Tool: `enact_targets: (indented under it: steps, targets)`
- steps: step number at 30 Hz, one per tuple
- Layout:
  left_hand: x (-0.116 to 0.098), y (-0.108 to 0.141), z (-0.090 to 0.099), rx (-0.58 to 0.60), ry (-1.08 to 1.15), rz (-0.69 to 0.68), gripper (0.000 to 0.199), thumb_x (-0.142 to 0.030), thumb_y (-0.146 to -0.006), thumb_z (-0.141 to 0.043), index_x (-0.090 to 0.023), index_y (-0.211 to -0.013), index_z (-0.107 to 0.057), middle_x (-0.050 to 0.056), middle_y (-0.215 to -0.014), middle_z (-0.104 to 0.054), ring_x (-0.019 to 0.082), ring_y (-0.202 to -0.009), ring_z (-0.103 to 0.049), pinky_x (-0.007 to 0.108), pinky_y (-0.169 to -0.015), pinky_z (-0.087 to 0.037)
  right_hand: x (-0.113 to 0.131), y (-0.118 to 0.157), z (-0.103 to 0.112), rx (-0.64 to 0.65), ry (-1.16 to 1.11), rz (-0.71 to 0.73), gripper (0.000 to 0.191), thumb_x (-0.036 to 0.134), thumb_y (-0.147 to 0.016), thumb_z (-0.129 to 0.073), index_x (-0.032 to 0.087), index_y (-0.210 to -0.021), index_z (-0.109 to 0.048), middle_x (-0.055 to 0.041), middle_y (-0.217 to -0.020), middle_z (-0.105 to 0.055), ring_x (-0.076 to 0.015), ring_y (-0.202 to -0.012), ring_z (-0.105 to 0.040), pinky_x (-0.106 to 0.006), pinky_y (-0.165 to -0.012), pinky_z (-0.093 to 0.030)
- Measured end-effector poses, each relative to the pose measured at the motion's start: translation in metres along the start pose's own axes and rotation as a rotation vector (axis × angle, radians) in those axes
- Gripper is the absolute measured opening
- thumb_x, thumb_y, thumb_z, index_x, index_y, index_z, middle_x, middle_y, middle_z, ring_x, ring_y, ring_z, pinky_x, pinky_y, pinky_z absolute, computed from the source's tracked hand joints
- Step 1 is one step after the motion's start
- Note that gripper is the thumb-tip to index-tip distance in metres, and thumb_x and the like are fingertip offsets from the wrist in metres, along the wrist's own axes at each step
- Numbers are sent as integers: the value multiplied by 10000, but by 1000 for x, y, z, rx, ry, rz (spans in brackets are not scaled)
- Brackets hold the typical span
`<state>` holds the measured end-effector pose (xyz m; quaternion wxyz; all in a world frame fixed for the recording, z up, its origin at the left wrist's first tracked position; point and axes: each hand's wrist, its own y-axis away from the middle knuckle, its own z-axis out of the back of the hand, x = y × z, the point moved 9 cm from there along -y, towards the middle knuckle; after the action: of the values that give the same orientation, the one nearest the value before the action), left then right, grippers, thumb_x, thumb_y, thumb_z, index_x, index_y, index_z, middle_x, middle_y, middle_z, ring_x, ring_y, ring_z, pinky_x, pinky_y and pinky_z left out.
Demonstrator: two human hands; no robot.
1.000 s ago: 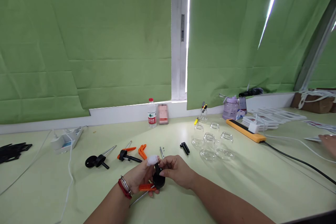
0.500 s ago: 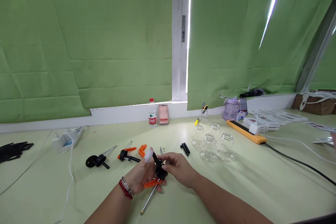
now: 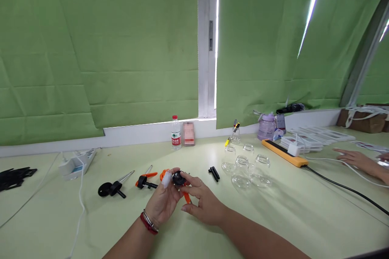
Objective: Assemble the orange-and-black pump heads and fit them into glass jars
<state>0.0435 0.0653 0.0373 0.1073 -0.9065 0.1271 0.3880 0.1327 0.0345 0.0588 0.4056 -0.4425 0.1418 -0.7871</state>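
The left fingers (image 3: pixel 175 169) are curled in around the black cap (image 3: pixel 178 178), holding it up above the bench (image 3: pixel 194 243); a white wrap (image 3: pixel 166 179) covers one digit. The right fingers (image 3: pixel 191 179) lie half bent against the cap's other side, thumb standing apart; whether they also grip the orange lever (image 3: pixel 187 198) under it, I cannot tell.

Left of the hands lie a black disc (image 3: pixel 105 189), a second cap (image 3: pixel 115 187) and a third (image 3: pixel 142 182) beside orange plastic. Just right are black tubes (image 3: pixel 214 173), then glass jars (image 3: pixel 242 172), and far right a co-worker's hand (image 3: pixel 358 161).

To do this well, I would let the left hand bear the piece and leave the fine touch to the right fingertips, pressing evenly, the lever kept from twisting, and the cap turned so its working face shows past the knuckles.
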Motion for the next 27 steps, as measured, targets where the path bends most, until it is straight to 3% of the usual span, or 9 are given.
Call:
enact_targets:
  steps: [3, 7, 13, 17, 22, 27]
  targets:
    - [2, -1, 1, 7, 4, 21, 161, -350, -837, -569, -212, -915, -593, 48, -985, -615, 193, -1020, -564, 349, -891, -451, 3, -2, -1, 27, 194, 69, 303, 136, -817, -500, 222, -1077, -627, -49, -1401, -416, -219, -1087, -505, -394, -937, -425]
    - [3, -3, 6, -2, -71, 63, 103, -283, -818, -596, -206, -886, -590, 37, -935, -629, 183, -984, -586, 351, -894, -453, 0, -2, -2, 44, 364, 157, 409, 13, -796, -383, 191, -1080, -618, -27, -1366, -465, -179, -1022, -536, -323, -892, -467]
    - [13, 1, 20, -59, -210, 258, 299, -122, -655, -610, -185, -944, -560, 19, -760, -640, 168, -755, -635, 355, -800, -494, 9, 3, -18, 159, 582, 350, 337, 75, -872, -366, 173, -1072, -618, -34, -1308, -527, -176, -1029, -533, -300, -880, -467]
    - [21, 5, 24, -4, -377, 412, 292, -127, -599, -599, -169, -884, -548, 25, -698, -635, 197, -647, -642, 347, -657, -506, 10, 5, -25, 200, 663, 410, 286, 143, -901, -384, 202, -1036, -629, -29, -1257, -575, -171, -974, -571, -315, -797, -476]
    - [11, -3, 30, -12, -473, 299, 311, -133, -587, -618, -173, -891, -564, 12, -719, -605, 166, -583, -614, 264, -509, -460, 3, 3, -17, 168, 515, 333, 283, 117, -854, -424, 225, -968, -659, -6, -1199, -620, -148, -1001, -586, -292, -835, -454]
    - [5, -7, 36, -74, -460, 209, 346, -70, -554, -584, -180, -880, -556, -3, -743, -587, 163, -619, -610, 285, -567, -475, 2, 1, 0, 72, 328, 229, 335, 59, -777, -436, 242, -919, -677, 6, -1109, -669, -147, -1014, -597, -309, -882, -444]
